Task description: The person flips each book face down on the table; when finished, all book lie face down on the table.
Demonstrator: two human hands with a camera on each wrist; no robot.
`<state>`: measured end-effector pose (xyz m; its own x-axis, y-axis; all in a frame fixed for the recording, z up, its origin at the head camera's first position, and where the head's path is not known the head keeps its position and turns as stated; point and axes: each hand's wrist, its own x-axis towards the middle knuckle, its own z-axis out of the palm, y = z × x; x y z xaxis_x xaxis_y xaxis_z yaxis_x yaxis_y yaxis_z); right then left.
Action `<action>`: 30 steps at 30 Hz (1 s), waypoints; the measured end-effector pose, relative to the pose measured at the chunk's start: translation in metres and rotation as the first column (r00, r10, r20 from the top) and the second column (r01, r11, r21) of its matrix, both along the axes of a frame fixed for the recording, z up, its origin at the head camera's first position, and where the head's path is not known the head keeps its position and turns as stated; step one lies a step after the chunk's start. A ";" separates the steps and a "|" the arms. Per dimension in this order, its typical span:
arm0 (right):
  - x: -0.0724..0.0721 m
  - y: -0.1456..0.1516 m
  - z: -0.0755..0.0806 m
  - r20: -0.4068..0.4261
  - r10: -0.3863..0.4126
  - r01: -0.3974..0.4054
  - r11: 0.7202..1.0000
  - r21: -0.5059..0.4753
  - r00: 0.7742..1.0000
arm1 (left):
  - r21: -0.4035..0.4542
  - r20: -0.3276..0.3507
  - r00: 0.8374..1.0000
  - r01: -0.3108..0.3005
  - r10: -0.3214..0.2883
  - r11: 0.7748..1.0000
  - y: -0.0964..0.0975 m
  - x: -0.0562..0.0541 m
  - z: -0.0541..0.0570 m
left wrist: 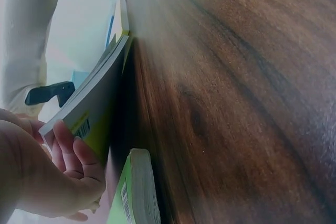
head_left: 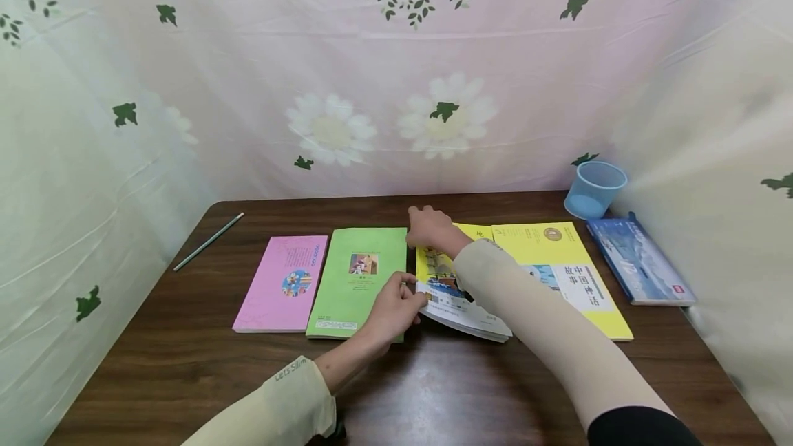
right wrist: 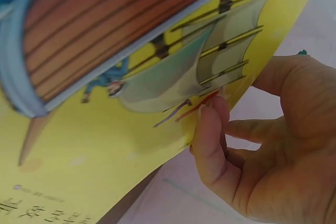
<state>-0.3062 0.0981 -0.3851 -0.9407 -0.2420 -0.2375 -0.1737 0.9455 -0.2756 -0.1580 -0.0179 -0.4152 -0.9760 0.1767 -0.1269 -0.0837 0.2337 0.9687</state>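
A yellow paperback book point(head_left: 441, 279) with a sailing ship on its cover is tilted, its left side raised off the dark wooden table. My left hand point(head_left: 395, 308) pinches its near left corner between thumb and fingers. At the far left corner, my right hand point(head_left: 431, 229) grips the edge. In the right wrist view, thumb and fingers of the right hand point(right wrist: 273, 145) close on the edge beside the printed sails. The left wrist view shows the book's barcoded back cover point(left wrist: 100, 129) bowed above the table. Just left lies a green book point(head_left: 365, 281), partly behind my left hand.
A pink book point(head_left: 281, 288) lies left of the green one, and a thin pencil-like stick point(head_left: 209, 241) farther left. To the right are another yellow book point(head_left: 551, 253), partly under my right sleeve, and a blue book point(head_left: 641, 260). A blue cup point(head_left: 591, 195) stands at the back right.
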 end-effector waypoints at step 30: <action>0.005 0.010 0.029 0.051 -0.048 0.056 0.985 -0.162 0.998 | 0.131 0.051 0.998 0.024 -0.031 0.991 0.006 0.003 0.004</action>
<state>-0.3010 0.1081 -0.3560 -0.9420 -0.2321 -0.2424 -0.1087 0.8944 -0.4339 -0.1546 -0.0122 -0.4112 -0.9632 0.2213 -0.1527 -0.1311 0.1092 0.9853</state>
